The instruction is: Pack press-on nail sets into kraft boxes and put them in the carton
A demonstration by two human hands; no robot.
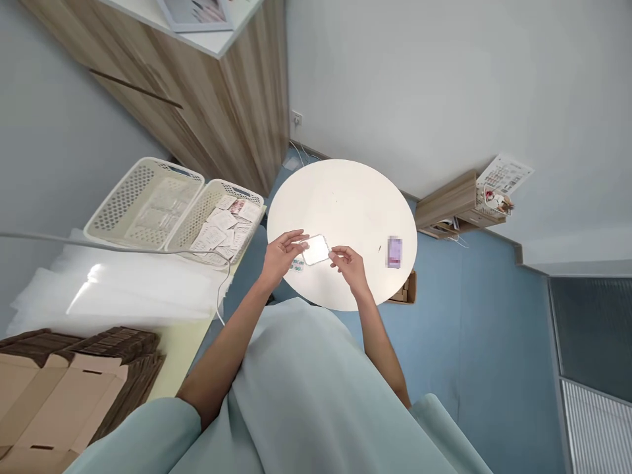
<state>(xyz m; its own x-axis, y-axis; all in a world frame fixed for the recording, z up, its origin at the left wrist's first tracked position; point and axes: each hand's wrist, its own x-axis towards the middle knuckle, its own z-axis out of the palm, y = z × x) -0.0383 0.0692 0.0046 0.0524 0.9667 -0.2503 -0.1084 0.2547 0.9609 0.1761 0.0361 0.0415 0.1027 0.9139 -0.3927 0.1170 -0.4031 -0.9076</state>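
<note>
Between my two hands is a small clear rectangular case (316,250), held a little above a round white table (340,191). My left hand (280,255) pinches its left edge between thumb and fingers. At its right edge, the thumb and fingers of my right hand (351,267) are closed on the corner. A small sheet with teal marks (297,265) lies on the table just below my left hand, partly covered. Farther right on the table is a purple rectangular item (394,252), blurred out.
To the left, one white basket (116,197) holds clear cases and another (257,224) holds many printed cards. Stacked flat cardboard boxes (64,408) and white foam sheets (123,296) lie nearer me. A wooden cabinet (237,105) stands behind; a cable (113,247) crosses the left.
</note>
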